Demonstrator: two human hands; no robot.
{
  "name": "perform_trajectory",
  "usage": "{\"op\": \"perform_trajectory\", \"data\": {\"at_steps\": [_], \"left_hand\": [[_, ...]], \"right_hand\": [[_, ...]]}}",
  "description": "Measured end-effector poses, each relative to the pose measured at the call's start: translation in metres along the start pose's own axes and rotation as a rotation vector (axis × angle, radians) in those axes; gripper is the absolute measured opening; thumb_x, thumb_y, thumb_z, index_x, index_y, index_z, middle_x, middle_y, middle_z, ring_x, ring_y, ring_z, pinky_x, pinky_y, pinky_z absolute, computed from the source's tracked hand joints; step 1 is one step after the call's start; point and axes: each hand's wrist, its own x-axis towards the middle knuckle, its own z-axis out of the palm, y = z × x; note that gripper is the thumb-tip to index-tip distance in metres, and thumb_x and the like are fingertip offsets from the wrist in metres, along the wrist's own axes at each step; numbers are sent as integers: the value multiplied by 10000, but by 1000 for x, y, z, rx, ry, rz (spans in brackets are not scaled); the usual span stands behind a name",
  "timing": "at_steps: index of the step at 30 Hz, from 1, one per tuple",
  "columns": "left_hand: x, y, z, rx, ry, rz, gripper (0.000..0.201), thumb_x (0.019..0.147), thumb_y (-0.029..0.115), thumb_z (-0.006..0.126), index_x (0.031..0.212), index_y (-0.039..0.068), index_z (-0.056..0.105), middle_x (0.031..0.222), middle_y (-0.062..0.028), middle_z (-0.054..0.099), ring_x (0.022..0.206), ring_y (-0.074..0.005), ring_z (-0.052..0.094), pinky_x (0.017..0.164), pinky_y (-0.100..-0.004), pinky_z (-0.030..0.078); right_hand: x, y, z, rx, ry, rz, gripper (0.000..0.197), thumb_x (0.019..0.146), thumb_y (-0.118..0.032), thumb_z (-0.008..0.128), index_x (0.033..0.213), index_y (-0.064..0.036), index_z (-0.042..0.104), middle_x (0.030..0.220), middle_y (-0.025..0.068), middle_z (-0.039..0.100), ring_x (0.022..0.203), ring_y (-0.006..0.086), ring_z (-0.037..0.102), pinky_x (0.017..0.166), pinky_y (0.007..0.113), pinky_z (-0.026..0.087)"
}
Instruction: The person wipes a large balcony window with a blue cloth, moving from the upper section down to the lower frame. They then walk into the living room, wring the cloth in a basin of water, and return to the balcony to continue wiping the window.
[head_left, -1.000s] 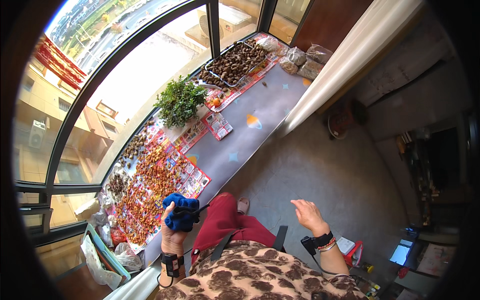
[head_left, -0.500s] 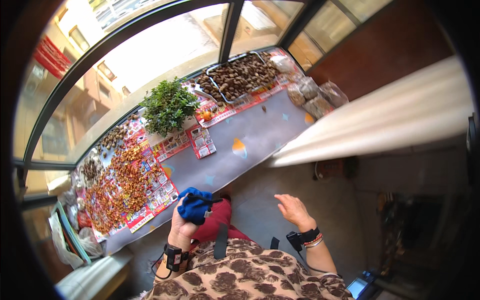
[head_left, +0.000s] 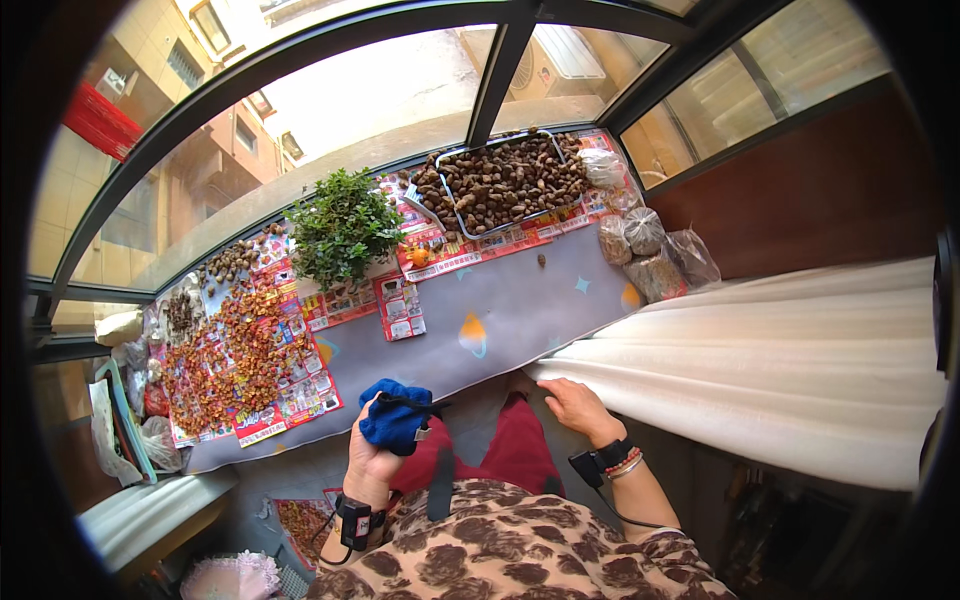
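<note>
My left hand (head_left: 366, 462) is closed round a bunched blue cloth (head_left: 396, 416) with a dark strap or strip hanging from its right side. It holds the cloth up near the front edge of a grey padded ledge (head_left: 530, 300) patterned with stars and drops. My right hand (head_left: 578, 408) is empty, fingers stretched forward, beside the lower left end of a white curtain (head_left: 740, 360). Both wrists wear black strapped devices; beaded bracelets circle the right one.
Orange-brown dried pieces (head_left: 240, 350) lie spread on printed paper at the left. Behind stand a leafy green plant (head_left: 343, 230) and a tray (head_left: 468, 235) heaped with brown nut-like pieces. Filled plastic bags (head_left: 655, 275) sit at the far right, a pink frilly item (head_left: 235, 578) low left.
My view has turned and moved, bringing more of the curtain and the floor at lower left into sight. My right hand is now beside the curtain; the blue cloth stays in my left hand.
</note>
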Motion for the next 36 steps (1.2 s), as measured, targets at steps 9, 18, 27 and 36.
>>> {"op": "perform_trajectory", "data": {"at_steps": [9,18,27,36], "left_hand": [[44,-110,-9,-187,110,319,266,1015,292,477,1076,103,654,1158,-156,686,1060,-323,655,843,-476,563],[98,-216,-76,-616,103,227,240,1008,245,471,1011,69,634,1053,-140,672,1027,-314,605,929,-424,506],[161,-242,-152,-542,488,475,202,1005,150,455,806,159,420,796,7,415,814,-154,417,783,-287,401],[208,-269,-205,-368,313,423,192,1064,199,389,884,158,440,846,5,461,867,-165,460,866,-310,429]], "right_hand": [[142,110,-38,-39,-179,-218,354,928,-166,610,1281,-134,599,1164,158,646,1079,378,608,924,467,499],[346,228,-5,-230,-130,-261,507,852,-129,683,1340,-164,549,1384,145,518,1302,352,476,1076,457,432],[616,250,79,-464,214,-389,520,821,-33,600,1320,-177,580,1492,148,440,1440,363,328,1160,496,293],[685,327,47,-840,327,-453,633,787,-409,690,1386,-286,528,1616,74,263,1488,421,204,1186,617,170]]}}
